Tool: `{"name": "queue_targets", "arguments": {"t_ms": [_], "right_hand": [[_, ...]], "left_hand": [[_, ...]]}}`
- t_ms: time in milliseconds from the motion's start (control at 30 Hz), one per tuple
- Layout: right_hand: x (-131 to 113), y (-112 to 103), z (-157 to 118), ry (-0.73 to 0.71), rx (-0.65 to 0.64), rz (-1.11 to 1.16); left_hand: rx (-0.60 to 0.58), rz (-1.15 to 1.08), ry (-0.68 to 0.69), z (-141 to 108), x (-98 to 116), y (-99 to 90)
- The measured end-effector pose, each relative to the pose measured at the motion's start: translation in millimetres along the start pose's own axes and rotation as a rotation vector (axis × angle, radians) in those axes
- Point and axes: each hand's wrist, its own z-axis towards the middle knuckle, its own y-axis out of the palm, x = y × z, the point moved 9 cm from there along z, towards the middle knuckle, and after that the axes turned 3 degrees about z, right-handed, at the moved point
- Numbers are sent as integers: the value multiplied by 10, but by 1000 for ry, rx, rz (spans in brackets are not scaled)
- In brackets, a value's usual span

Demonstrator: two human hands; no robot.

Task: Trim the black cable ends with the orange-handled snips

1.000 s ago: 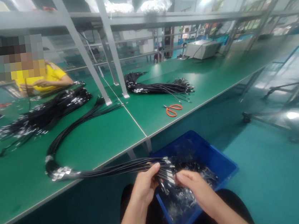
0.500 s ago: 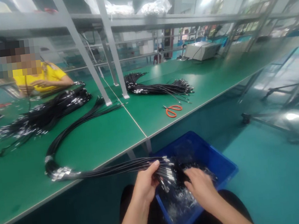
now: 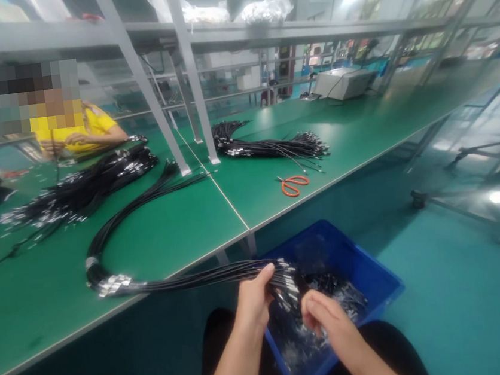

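Head view, cable bundle (image 3: 206, 275): black, silver-tipped; curves across the green table (image 3: 181, 219) left of centre, tipped end past the edge, lower centre of frame.
Left hand (image 3: 252, 301): lower centre; gripping the cable bundle just behind its tips.
Right hand (image 3: 327, 320): lower right of centre; fingers curled beside the tips, cannot tell whether holding anything.
Blue bin (image 3: 345, 252): beneath both hands; dark and clear pieces inside, blurred.
Scissors (image 3: 289, 182): orange-handled, on the table, right of centre.
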Motion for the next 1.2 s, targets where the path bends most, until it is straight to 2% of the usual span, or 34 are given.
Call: {"name": "queue_targets", "arguments": {"t_ms": [233, 467, 633, 800, 867, 967, 1100, 1200], "right_hand": [[69, 51, -11, 8, 156, -55], [65, -92, 54, -7, 71, 20], [-63, 160, 24, -42, -40, 4], [143, 264, -3, 5, -64, -49], [265, 191, -8, 29, -65, -73], [360, -69, 17, 40, 4, -131], [224, -463, 86, -2, 206, -180], [59, -488, 144, -19, 234, -95]], "left_hand": [[12, 37, -7, 16, -82, 0], [4, 83, -58, 55, -93, 12], [-3, 85, -68, 27, -107, 33], [1, 87, -73, 63, -122, 24], [6, 78, -73, 92, -112, 21], [-3, 59, -70, 119, -86, 29], [-65, 53, -74, 91, -63, 24], [-151, 86, -74, 40, -47, 12]]}}
